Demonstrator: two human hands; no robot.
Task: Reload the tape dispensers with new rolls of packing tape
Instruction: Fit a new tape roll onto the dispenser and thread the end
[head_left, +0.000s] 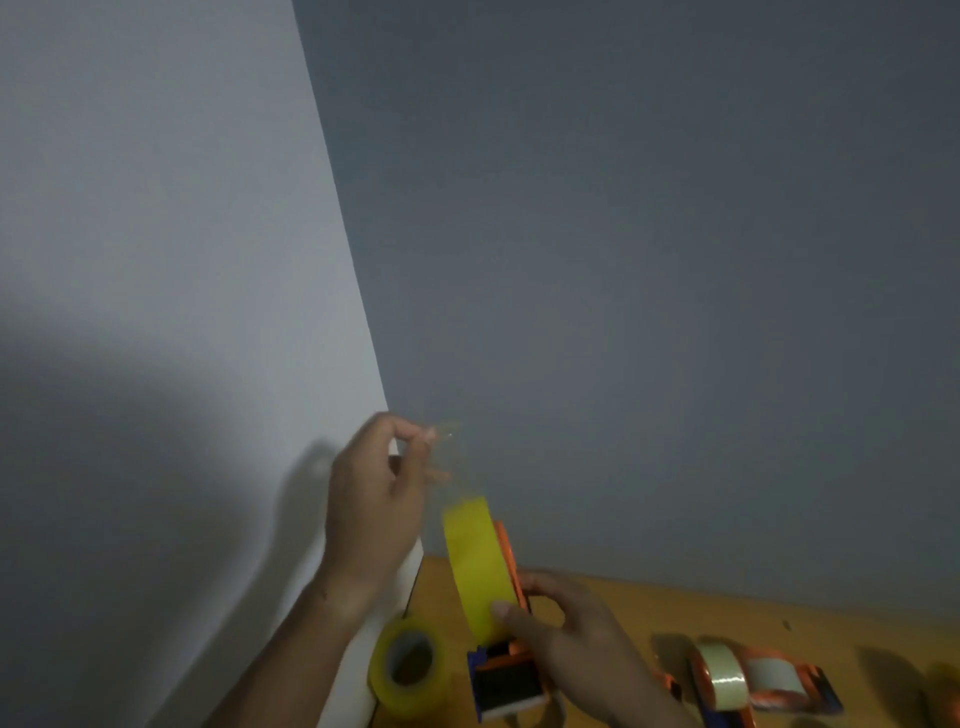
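Yellow roll (475, 561) seated on dispenser (506, 675); left hand (371, 512) pinches tape end (448, 457), right hand (566, 642) grips dispenser; threading left; spare roll (408, 662) waits on tabletop (675, 608).

1. We see a yellow tape roll (480, 564) mounted on an orange dispenser (506, 675), held upright above the worktop, its dark blade end pointing down.
2. A clear strip of tape (454, 467) runs up from this roll, stretched taut.
3. A second yellow roll (408, 667) lies loose on the worktop, just left of the dispenser, its core open towards us.
4. Further right, another orange dispenser (748, 683) lies on the worktop, carrying a pale roll (724, 678).
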